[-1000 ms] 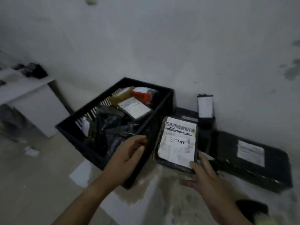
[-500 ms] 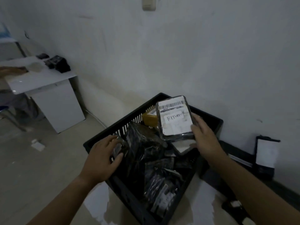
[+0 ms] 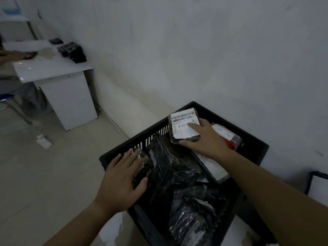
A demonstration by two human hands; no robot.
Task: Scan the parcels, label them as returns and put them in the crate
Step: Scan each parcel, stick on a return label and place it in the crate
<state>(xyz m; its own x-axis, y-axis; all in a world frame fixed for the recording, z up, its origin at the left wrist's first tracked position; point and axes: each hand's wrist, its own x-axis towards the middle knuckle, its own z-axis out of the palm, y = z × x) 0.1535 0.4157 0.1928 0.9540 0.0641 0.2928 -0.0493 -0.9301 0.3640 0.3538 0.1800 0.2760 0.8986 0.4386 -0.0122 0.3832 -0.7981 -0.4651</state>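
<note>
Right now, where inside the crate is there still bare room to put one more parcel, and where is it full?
The crate is crowded: black parcels fill the near side and middle. The right hand holds a labelled parcel at the far corner, beside a red parcel. The left hand rests on the left rim. Bare room remains only along the right wall, behind the red parcel.
</note>
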